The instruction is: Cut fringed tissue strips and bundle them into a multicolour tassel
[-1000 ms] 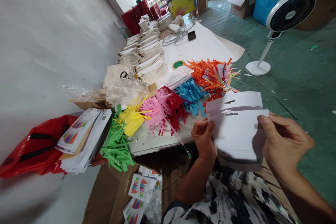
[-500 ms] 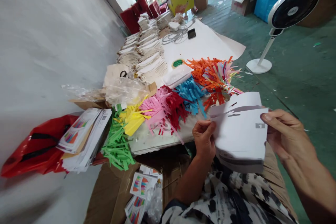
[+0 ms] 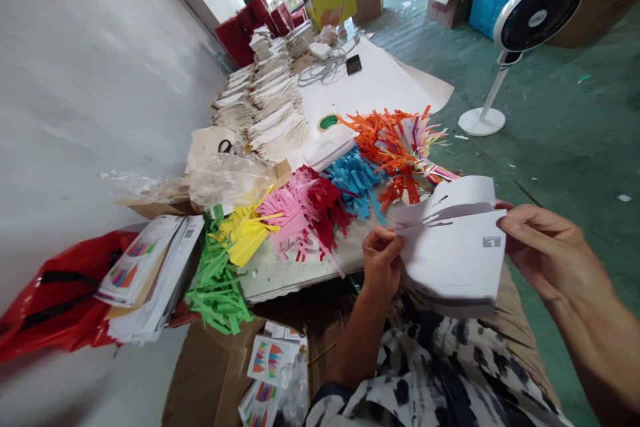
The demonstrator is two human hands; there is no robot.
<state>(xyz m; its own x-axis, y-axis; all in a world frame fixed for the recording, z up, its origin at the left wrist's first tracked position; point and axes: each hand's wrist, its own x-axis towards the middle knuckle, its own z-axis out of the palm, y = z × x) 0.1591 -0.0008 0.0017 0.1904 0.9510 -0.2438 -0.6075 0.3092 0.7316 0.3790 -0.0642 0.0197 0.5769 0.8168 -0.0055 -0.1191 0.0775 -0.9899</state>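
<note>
The person holds a curved stack of white die-cut sheets (image 3: 453,250) up in front of the body, over the lap. The left hand (image 3: 383,263) closes narrowly on the stack's left edge, thumb on top and fingers beneath. The right hand (image 3: 550,253) is more open, its fingers (image 3: 520,220) reaching across the upper right corner in a light pinch, though how firmly it grips is hard to tell.

The top sheets bow apart, showing a dark slot and a small grey tag printed "1" (image 3: 491,241). The step in hand looks like parting or checking these sheets, and the next move seems to call for separating the top sheet cleanly from the rest.

At 11 o'clock from the stack, fringed paper strips lie heaped on a white board (image 3: 280,280): orange (image 3: 390,147), blue (image 3: 355,180), red (image 3: 327,210), pink (image 3: 285,203), yellow (image 3: 245,237) and green (image 3: 217,287). Beyond them, at 12 o'clock, are stacked canvas bags (image 3: 265,107). A red bag (image 3: 60,287) with printed cards (image 3: 137,267) lies at 9 o'clock, a cardboard box (image 3: 200,373) sits at 7 o'clock, and a white fan (image 3: 537,20) stands at 1 o'clock.
</note>
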